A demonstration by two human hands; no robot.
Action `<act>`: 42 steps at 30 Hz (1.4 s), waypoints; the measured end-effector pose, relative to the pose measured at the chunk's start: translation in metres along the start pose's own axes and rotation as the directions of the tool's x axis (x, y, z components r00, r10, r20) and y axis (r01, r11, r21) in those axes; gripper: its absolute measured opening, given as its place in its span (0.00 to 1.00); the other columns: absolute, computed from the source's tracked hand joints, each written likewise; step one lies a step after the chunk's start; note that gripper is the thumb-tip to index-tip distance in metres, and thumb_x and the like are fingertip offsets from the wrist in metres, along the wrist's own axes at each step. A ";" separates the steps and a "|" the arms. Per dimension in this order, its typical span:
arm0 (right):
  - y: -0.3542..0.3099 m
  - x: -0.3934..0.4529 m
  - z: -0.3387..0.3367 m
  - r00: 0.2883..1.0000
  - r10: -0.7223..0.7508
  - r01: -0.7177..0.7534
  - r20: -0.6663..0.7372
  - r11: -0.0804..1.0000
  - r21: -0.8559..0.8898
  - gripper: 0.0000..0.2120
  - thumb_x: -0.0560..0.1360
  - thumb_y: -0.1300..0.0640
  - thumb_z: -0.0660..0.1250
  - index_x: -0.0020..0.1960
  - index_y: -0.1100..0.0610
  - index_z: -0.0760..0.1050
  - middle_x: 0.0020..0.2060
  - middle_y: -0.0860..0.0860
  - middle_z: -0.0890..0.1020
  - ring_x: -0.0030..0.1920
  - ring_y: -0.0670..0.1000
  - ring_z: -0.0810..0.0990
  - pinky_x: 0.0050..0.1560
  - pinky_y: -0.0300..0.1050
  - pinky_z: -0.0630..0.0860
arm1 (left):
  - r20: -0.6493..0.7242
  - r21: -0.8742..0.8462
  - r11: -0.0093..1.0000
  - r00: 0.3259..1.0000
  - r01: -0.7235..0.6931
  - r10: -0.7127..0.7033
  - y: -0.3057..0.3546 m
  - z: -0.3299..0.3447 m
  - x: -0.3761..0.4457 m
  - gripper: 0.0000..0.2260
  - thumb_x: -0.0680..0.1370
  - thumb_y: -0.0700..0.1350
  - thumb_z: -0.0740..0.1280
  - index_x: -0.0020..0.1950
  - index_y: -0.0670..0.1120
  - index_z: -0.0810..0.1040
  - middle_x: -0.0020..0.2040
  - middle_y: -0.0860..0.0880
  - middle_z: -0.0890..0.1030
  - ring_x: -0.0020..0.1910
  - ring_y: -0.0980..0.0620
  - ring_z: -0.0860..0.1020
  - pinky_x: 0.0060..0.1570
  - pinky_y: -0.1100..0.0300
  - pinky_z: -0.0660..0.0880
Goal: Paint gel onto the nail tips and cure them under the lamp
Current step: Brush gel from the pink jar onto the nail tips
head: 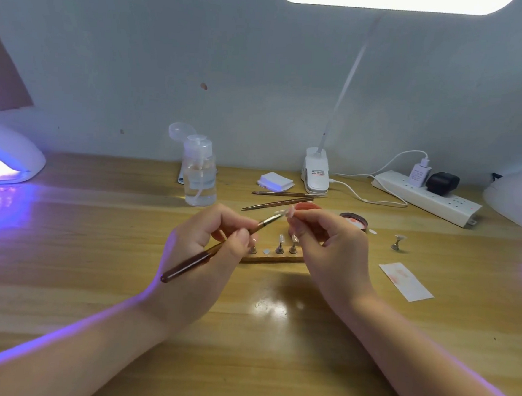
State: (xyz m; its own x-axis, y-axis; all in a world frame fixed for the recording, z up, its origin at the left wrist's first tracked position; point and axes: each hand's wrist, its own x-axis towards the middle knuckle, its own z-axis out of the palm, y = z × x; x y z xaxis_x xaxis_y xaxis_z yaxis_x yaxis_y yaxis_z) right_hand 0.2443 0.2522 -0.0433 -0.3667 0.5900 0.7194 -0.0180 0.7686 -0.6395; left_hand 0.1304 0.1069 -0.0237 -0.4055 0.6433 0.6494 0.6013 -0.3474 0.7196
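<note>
Leftmost, a lit curing lamp (6, 161) glows violet on the table (93, 279). Next, the left hand (206, 249) pinches a brush (219, 250), bristles touching the nail tip (290, 211) pinched atop the right hand's (327, 249) fingertips (295, 220), above the holder strip (272, 257).

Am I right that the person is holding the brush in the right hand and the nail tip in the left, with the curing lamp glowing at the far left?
Not quite: the head view shows the brush in the left hand and the nail tip in the right hand. The curing lamp does glow far left.
</note>
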 end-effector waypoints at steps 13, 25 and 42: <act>0.000 0.029 -0.027 0.958 0.277 -0.280 -0.067 0.959 -0.034 0.05 0.75 0.57 0.70 0.45 0.47 0.79 0.39 0.44 0.83 0.42 0.45 0.81 0.46 0.50 0.80 | -0.057 -0.355 0.841 0.889 0.408 -0.455 -0.019 0.011 0.008 0.07 0.75 0.48 0.66 0.44 0.57 0.83 0.42 0.55 0.84 0.49 0.58 0.81 0.62 0.44 0.73; 0.027 -0.004 -0.064 0.985 0.174 -0.170 -0.002 0.956 -0.241 0.06 0.74 0.57 0.71 0.49 0.48 0.81 0.40 0.39 0.80 0.42 0.45 0.78 0.43 0.39 0.72 | 0.016 -0.406 0.805 0.884 0.433 -0.468 -0.004 0.056 0.011 0.07 0.80 0.40 0.63 0.47 0.48 0.80 0.40 0.53 0.83 0.46 0.56 0.80 0.49 0.62 0.75; 0.024 -0.009 -0.055 0.999 0.014 -0.004 0.032 0.954 -0.301 0.06 0.73 0.61 0.72 0.49 0.54 0.83 0.39 0.44 0.80 0.45 0.51 0.75 0.43 0.41 0.67 | 0.033 0.171 0.985 0.999 0.003 -0.009 0.009 0.052 -0.007 0.08 0.72 0.55 0.61 0.43 0.58 0.79 0.41 0.56 0.81 0.51 0.54 0.76 0.56 0.59 0.67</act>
State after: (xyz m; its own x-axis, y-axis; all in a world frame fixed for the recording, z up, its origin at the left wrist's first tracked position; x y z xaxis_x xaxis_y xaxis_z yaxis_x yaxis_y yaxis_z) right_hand 0.2977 0.2788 -0.0498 -0.3965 0.5924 0.7013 0.2643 0.8053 -0.5308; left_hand 0.1747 0.1348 -0.0352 -0.3880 0.6682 0.6348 0.7092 -0.2234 0.6686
